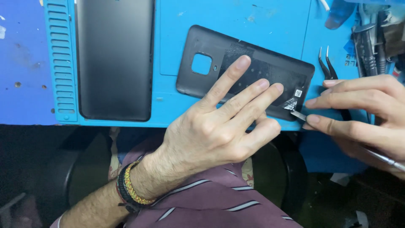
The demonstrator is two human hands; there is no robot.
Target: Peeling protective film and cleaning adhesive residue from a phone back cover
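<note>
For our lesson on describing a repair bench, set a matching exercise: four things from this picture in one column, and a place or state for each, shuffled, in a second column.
Things
1. left hand
2. right hand
3. tweezers
4. grey phone

Places or states
A. lies on the left part of the blue mat, untouched
B. presses flat on the black back cover
C. lies on the mat just above the right hand
D. holds a thin metal tool against the cover's lower right corner

Pairs: 1-B, 2-D, 3-C, 4-A
</note>
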